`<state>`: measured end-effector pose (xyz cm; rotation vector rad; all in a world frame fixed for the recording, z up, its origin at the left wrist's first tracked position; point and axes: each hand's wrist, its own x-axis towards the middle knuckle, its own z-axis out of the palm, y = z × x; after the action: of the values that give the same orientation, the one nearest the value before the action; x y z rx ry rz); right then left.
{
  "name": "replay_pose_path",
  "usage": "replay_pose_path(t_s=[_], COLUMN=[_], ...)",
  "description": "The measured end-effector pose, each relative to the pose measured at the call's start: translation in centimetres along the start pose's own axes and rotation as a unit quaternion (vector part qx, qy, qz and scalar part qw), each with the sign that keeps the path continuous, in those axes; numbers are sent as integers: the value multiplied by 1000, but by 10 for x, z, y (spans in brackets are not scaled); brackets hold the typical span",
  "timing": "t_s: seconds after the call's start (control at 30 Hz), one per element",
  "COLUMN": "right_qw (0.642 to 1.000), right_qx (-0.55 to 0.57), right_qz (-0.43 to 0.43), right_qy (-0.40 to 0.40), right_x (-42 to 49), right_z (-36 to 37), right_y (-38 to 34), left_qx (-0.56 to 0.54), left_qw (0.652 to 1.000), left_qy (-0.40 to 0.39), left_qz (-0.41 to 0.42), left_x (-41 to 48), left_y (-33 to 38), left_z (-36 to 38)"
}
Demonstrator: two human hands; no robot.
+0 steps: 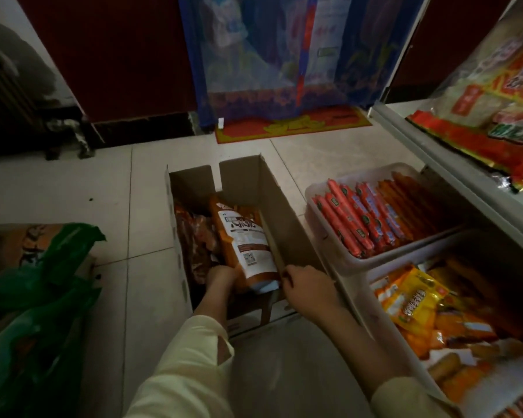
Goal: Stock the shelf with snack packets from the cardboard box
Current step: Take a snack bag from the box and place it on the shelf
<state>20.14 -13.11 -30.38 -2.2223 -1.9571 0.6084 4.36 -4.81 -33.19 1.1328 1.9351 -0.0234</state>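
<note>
An open cardboard box (287, 212) stands on the tiled floor in front of me. Inside it lie dark red-brown snack packets (194, 236) on the left. An orange-and-white snack packet (245, 245) lies tilted on top at the right. My left hand (221, 277) reaches into the box and grips the near left edge of this packet. My right hand (307, 286) rests at the packet's near right corner, against the box's right wall; whether it grips the packet or the wall I cannot tell. The shelf (411, 137) is on the right.
On the shelf's low level a white tray (320, 188) holds red sausage sticks, and a nearer bin (354, 300) holds yellow and orange packets. Large bags (495, 95) lie on the upper shelf. A green plastic bag (40, 312) over another box sits left. A red doormat (293, 125) lies ahead.
</note>
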Motion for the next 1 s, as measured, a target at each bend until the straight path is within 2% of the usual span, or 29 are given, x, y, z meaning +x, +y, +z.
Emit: replay_pose_path(t_s=[0.07,0.17,0.23,0.33,0.4,0.57,0.7,0.8,0.93,1.0], right_qw=[1000,1000,999,996,988,950,888,862,835,837], right_qx=[4,22,36,80,148,310,455,498,542,539], right_qz=[3,0,3,34,34,39,28,-4,-28,-49], right_qy=[3,6,11,-1,-3,17,61,94,93,87], right_x=[2,2,0,-3,-4,-7,-15,-26,-35,-42], right_z=[0,-5,-8,-11,-17,-43,-89,-125,-163,-187], right_y=[-2,-3,-4,-9,-10,-18,-29,-36,-47,-49], left_qx=[-3,8,-41,-101,-114,-145,-180,-146,-83,-63], left_qw=[1000,995,990,978,970,941,902,871,825,809], left_qy=[-18,-24,-29,23,59,137,194,244,309,321], left_qz=[11,92,135,183,204,273,343,400,466,489], left_x=[-2,-1,-9,-28,-43,-80,-119,-159,-213,-237], left_y=[2,9,18,33,45,66,76,80,86,90], left_z=[1,9,13,13,8,-17,-40,-53,-58,-54])
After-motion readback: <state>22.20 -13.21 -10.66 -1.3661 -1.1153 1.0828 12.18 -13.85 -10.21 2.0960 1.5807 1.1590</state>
